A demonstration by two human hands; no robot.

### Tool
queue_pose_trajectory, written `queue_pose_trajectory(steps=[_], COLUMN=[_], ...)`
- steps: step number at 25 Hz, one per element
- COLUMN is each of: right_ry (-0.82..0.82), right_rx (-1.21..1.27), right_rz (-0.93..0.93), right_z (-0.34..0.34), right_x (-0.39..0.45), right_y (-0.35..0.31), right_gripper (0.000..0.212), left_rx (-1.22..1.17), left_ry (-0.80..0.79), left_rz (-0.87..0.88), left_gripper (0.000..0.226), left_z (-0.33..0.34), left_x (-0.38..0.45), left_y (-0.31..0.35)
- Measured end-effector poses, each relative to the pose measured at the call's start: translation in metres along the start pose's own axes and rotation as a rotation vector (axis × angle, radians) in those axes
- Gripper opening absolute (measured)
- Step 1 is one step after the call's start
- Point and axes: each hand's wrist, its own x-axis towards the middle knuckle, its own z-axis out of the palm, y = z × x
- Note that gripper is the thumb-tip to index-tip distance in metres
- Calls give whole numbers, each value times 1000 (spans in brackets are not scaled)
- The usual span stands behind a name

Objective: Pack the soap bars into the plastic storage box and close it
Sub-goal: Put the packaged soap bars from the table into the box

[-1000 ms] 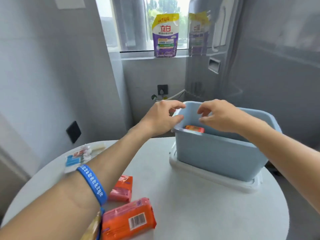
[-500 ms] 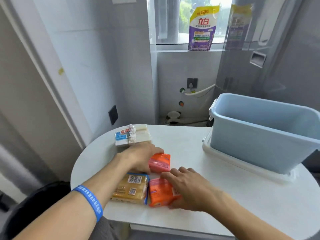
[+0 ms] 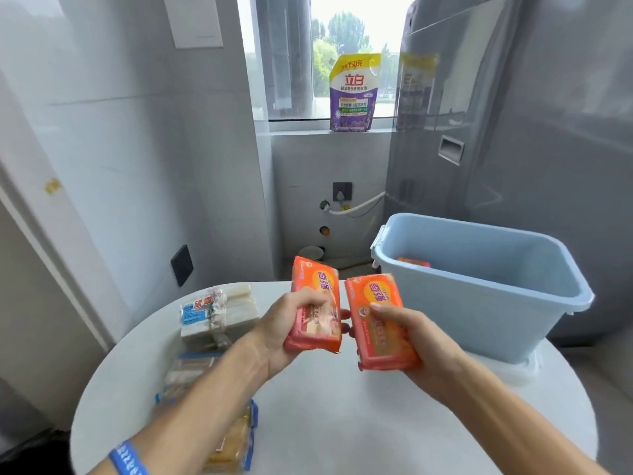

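My left hand (image 3: 286, 332) grips an orange wrapped soap bar (image 3: 315, 296), lifted above the round white table (image 3: 342, 416). My right hand (image 3: 424, 351) grips a second orange soap bar (image 3: 375, 299) right beside the first. The open light-blue plastic storage box (image 3: 479, 303) stands at the right on its white lid (image 3: 513, 373). One orange soap bar (image 3: 412, 261) lies inside it. A white-and-blue soap pack (image 3: 219, 311) and yellowish soap bars (image 3: 233, 440) rest on the table at the left, partly hidden by my left arm.
A purple and yellow detergent pouch (image 3: 352, 94) stands on the window sill. A grey appliance under plastic film (image 3: 513, 132) rises behind the box. A tiled wall with a black socket (image 3: 181, 265) is close on the left.
Both hands have lifted the two orange soap bars off the table and raised them toward the box. One second ago both hands were at the box's rim.
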Motion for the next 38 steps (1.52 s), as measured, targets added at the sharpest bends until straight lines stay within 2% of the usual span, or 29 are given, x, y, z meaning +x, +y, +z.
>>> queue_pose_trajectory(steps=[3,6,8,9,11,14,15,17,21,23,25,28,30,32,33,35,38], right_ry=[62,237,476,594,701,680,658,601,524,529,563,474,340,292,309,348,389], right_rx=[13,-36,-237,-401,-708,-993,-1049,-1116,-1377,-1541,-1726,-1877,-1851,-1790,-1763,-1738,-1622], right_rz=[-62,-268,-422,-443,-358,-159,-116,-68,12,30,-3,-8,21,29,-2,-98,-330], right_z=[-15,-38,-69,-86,-122,-161,-170,-182,-197,-200,-203,-203,-198,-193,-191,-178,-124], right_x=[-14,-25,-22,-16,1,32,42,55,73,76,78,75,73,71,69,61,46], right_y=[-33,-89,-124,-137,-149,-146,-142,-137,-130,-125,-116,-112,-115,-118,-121,-130,-136], right_gripper=[24,24,32,41,57,53,53,53,40,32,25,31,37,39,39,39,32], left_rx=[-104,-15,99,178,391,706,796,952,1175,1395,1589,1760,1779,1765,1710,1449,1164], left_ry=[-13,-11,10,32,70,51,28,22,-20,-55,-30,0,-20,-29,-27,-10,154], left_rz=[80,176,238,268,281,119,65,41,-28,-11,104,220,196,227,297,475,712], left_gripper=[38,30,22,20,25,46,45,39,56,51,45,35,41,42,38,24,10], left_z=[36,77,114,131,156,181,187,194,190,191,198,199,197,195,193,182,134], left_x=[7,25,51,68,112,167,179,199,217,215,208,210,209,208,205,183,125], left_y=[19,49,66,71,71,53,45,30,14,11,10,8,10,11,15,29,53])
